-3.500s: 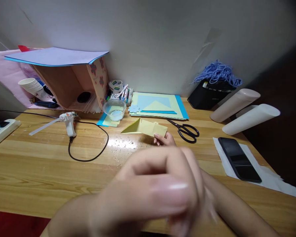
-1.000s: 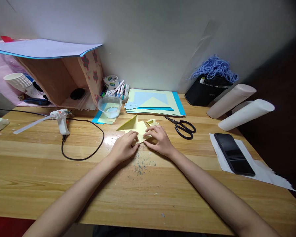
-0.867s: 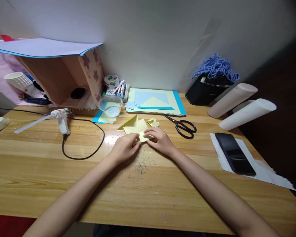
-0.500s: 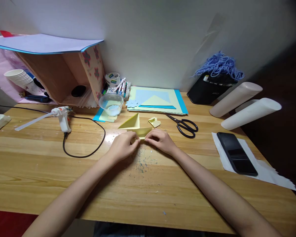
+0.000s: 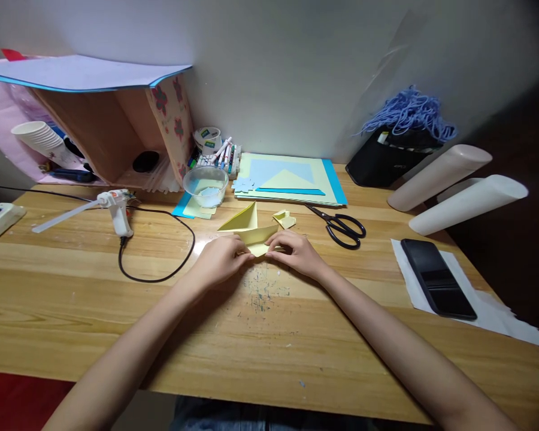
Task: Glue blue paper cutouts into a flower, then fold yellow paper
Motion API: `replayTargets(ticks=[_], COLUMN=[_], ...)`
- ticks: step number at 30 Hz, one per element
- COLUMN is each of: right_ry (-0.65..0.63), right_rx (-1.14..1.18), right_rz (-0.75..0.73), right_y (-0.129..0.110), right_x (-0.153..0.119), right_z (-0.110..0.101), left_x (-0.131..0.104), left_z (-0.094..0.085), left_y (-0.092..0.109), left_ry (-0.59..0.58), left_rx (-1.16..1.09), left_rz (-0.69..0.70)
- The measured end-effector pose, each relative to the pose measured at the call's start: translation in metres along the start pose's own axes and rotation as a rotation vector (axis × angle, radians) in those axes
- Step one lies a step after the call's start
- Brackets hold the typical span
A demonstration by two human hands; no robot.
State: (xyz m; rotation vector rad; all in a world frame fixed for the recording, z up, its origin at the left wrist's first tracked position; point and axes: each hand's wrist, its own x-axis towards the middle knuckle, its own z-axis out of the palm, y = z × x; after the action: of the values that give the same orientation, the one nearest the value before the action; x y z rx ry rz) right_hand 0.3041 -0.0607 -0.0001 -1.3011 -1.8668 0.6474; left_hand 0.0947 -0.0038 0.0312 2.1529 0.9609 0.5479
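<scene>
Between my hands is a folded piece of pale yellow paper (image 5: 257,239), its back part standing up and its front part lying toward me. My left hand (image 5: 224,257) pinches the paper's left end, thumb and fingers together. At the right end my right hand (image 5: 294,251) grips it the same way. Just behind stands a yellow paper triangle shape (image 5: 242,219). A small folded yellow paper piece (image 5: 284,219) lies beyond my right hand. Black-handled scissors (image 5: 344,229) rest to the right of it. My fingers cover both ends of the held paper.
A white glue gun (image 5: 117,209) with its looping cord stands at the left. Behind are a clear plastic bowl (image 5: 205,187), markers (image 5: 222,157) and stacked coloured paper (image 5: 335,182). On the right, a phone (image 5: 438,278) lies on white paper near two white bottles (image 5: 467,205).
The front part of the held yellow paper has opened out flatter toward me, showing more of its surface. Both hands keep their hold. The whole view has shifted slightly.
</scene>
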Motion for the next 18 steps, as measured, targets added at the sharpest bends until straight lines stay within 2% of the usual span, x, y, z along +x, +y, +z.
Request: replayTargets(ticks=[3, 6, 10, 18], right_ry=[0.022, 0.036, 0.066, 0.089], right_rx=[0.034, 0.044, 0.020, 0.012], right_rz=[0.019, 0.025, 0.046, 0.206], right_y=[0.0007, 0.0015, 0.0027, 0.0056], right_x=[0.0004, 0.0008, 0.0007, -0.0025], right_z=[-0.0002, 0.0002, 0.0013, 0.0032], left_x=[0.0002, 0.0002, 0.0012, 0.0026], left_z=[-0.0029, -0.0030, -0.0011, 0.0036], left_y=[-0.0022, -0.0014, 0.0011, -0.0027], left_ry=[-0.083, -0.097, -0.101, -0.053], left_rx=[0.058, 0.113, 0.148, 0.210], left_rz=[0.029, 0.017, -0.023, -0.094])
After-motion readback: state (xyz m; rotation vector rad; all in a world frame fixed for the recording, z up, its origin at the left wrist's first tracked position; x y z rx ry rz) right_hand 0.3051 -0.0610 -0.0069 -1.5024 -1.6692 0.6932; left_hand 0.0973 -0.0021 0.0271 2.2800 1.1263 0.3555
